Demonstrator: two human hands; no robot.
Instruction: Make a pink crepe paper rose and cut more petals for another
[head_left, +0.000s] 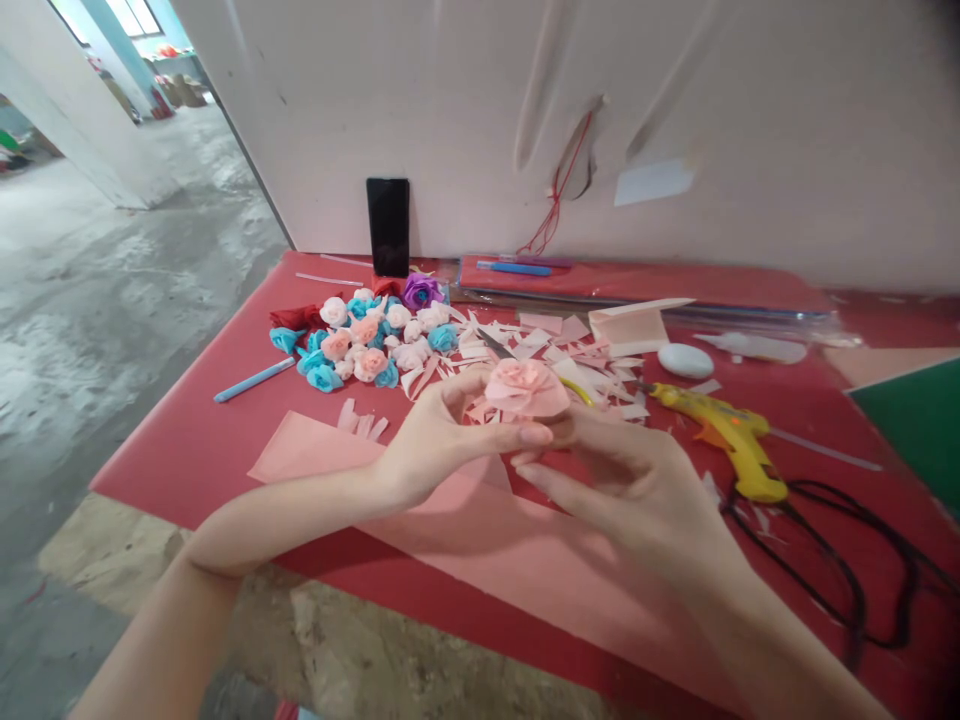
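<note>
A pink paper flower (pixel 525 388) with layered petals is held up over the middle of the table. My left hand (pixel 442 440) grips it from the left, thumb below the petals and fingers behind. My right hand (pixel 630 480) closes on its underside from the right, where the fingertips partly hide the base. Below both hands lies a large sheet of pink paper (pixel 555 560). Behind the flower are scissors (pixel 495 345), blade showing, among pink and white paper scraps (pixel 600 375). A cluster of finished paper flowers (pixel 367 335) in white, pink, blue, red and purple sits to the left.
A yellow glue gun (pixel 731 435) with a black cord (pixel 840 580) lies at the right, near a white oval object (pixel 685 360). A black phone (pixel 389 227) leans on the back wall. A blue pen (pixel 253 380) lies left; plastic-wrapped red paper (pixel 645 290) lies behind.
</note>
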